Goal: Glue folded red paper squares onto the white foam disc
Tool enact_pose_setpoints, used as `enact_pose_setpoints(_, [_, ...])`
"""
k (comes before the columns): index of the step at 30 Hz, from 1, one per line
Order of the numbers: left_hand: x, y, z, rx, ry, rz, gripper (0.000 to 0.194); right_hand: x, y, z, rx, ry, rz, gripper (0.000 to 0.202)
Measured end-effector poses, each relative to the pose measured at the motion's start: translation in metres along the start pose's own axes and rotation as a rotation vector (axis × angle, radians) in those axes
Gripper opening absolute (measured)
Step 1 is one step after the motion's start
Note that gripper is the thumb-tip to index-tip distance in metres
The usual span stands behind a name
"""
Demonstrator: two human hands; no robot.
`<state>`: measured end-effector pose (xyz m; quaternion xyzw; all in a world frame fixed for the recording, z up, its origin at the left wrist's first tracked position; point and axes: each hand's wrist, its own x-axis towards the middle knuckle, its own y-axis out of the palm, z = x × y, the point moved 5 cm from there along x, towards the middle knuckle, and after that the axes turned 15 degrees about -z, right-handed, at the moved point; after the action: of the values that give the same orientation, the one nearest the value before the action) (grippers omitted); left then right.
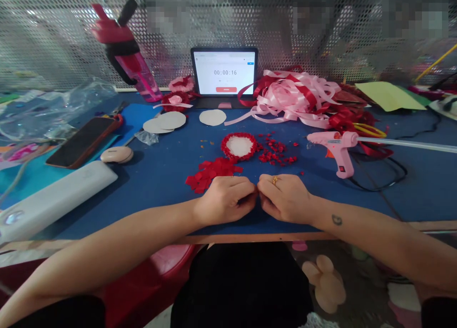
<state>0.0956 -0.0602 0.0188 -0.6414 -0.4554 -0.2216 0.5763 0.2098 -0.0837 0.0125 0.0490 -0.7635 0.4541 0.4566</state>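
Observation:
My left hand (228, 198) and my right hand (284, 197) are both closed near the front of the blue table, knuckles almost meeting. Whatever lies inside the fingers is hidden. Right behind my left hand is a flat pile of red ribbon pieces (207, 174). A white disc (240, 145) edged with a red ruffled ring (224, 145) lies just beyond both hands. Small folded red bits (274, 152) are scattered to its right. Farther right, a pink glue gun (339, 152) rests on its side with a long clear glue stick in its back.
A tablet (225, 73) showing a timer stands at the back, beside heaped pink and red ribbon (293, 97). White discs (213, 117) lie before it. At left are a pink bottle (130, 61), a phone (82, 141) and a long white device (59, 199). A black cord (378, 189) curves at right.

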Motion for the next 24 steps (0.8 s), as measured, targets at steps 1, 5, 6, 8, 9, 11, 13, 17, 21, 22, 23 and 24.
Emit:
enact_pose_setpoints(1, [0.001,-0.001,0.001,-0.012,-0.014,0.002,0.017,0.0,0.0,-0.001,0.008,0.005,0.004,0.013])
enact_pose_setpoints(5, [0.007,-0.006,0.004,-0.034,-0.023,-0.026,0.011,0.003,-0.004,-0.007,0.078,0.056,0.001,0.014])
enact_pose_setpoints(6, [0.007,-0.007,0.005,-0.023,-0.015,-0.042,0.009,0.003,-0.006,-0.009,0.095,0.078,-0.009,0.013])
enact_pose_setpoints(8, [0.008,-0.01,0.007,0.001,0.002,-0.077,0.006,0.004,-0.01,-0.014,0.117,0.124,-0.034,0.011])
enact_pose_setpoints(9, [0.008,-0.011,0.008,0.009,0.012,-0.093,0.005,0.004,-0.012,-0.016,0.123,0.145,-0.047,0.01])
enact_pose_setpoints(11, [0.007,-0.013,0.009,0.012,0.024,-0.111,0.006,0.003,-0.015,-0.019,0.126,0.182,-0.067,0.01])
enact_pose_setpoints(13, [0.006,-0.014,0.01,0.02,0.027,-0.118,0.006,0.002,-0.016,-0.021,0.127,0.202,-0.079,0.012])
enact_pose_setpoints(17, [0.005,-0.014,0.009,0.056,0.038,-0.129,0.005,0.002,-0.016,-0.02,0.133,0.193,-0.087,0.013])
enact_pose_setpoints(21, [0.005,-0.013,0.007,0.05,0.042,-0.124,0.006,0.003,-0.016,-0.018,0.127,0.181,-0.078,0.009])
enact_pose_setpoints(22, [0.005,-0.013,0.007,0.043,0.039,-0.121,0.006,0.003,-0.016,-0.018,0.123,0.178,-0.078,0.009])
enact_pose_setpoints(23, [0.005,-0.013,0.007,0.035,0.034,-0.118,0.007,0.003,-0.016,-0.017,0.117,0.175,-0.08,0.009])
enact_pose_setpoints(24, [0.005,-0.013,0.007,0.027,0.028,-0.113,0.008,0.003,-0.016,-0.017,0.112,0.171,-0.084,0.009])
